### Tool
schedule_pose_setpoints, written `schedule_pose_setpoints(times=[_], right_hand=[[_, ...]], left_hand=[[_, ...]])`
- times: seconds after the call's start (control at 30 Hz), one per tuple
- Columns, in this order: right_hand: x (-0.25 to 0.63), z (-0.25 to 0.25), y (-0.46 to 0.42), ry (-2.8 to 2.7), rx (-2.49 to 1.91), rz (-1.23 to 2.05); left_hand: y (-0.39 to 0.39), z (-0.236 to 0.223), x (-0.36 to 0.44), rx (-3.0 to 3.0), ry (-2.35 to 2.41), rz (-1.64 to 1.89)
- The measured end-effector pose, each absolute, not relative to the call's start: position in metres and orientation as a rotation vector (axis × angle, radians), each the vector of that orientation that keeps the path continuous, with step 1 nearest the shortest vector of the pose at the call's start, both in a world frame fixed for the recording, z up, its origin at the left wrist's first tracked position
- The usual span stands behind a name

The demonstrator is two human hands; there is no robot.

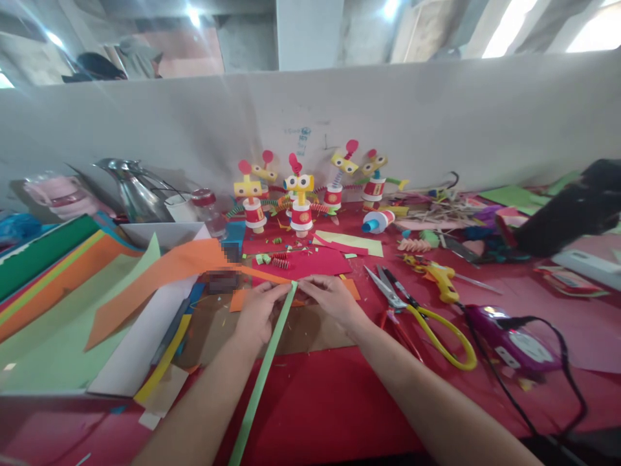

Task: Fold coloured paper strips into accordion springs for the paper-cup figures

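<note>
A long light green paper strip (268, 366) runs from the table's front edge up to my fingertips. There its end meets the end of an orange paper strip (262, 274), which stretches off to the left. My left hand (257, 312) pinches the strips from the left where they cross. From the right, my right hand (334, 299) has its thumb and fingers closed on the same crossing. Both hands are over a brown cardboard sheet (315, 330). How the two ends are fastened, if at all, is hidden by my fingers.
Several paper-cup figures (301, 213) stand against the wall. On the right lie yellow-handled scissors (436, 333), a yellow glue gun (442, 281) and a purple device (514, 340) with a black cord. A white box (140, 340) of coloured paper sits left, near a metal jug (133, 188).
</note>
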State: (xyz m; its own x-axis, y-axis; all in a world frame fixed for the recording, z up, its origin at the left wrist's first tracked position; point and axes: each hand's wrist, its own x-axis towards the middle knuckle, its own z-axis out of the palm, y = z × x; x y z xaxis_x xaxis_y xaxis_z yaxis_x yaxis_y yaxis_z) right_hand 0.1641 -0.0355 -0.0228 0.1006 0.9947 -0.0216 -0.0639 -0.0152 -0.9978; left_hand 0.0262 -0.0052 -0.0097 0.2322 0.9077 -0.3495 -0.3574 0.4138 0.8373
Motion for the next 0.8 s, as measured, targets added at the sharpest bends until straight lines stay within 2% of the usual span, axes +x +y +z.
schedule_pose_setpoints(times=[0.2,0.53,0.8], right_hand=[[0.164,-0.021,-0.036,-1.023,-1.166,1.189],[0.158,-0.015,-0.039,-0.618,-1.009,1.408],[0.154,-0.016,-0.040,-0.475,-0.875,1.360]], left_hand=[[-0.006,-0.012,0.026,0.719,0.916,0.944],[-0.011,-0.013,0.029,0.816,0.793,1.003],[-0.007,-0.011,0.026,0.920,0.710,0.924]])
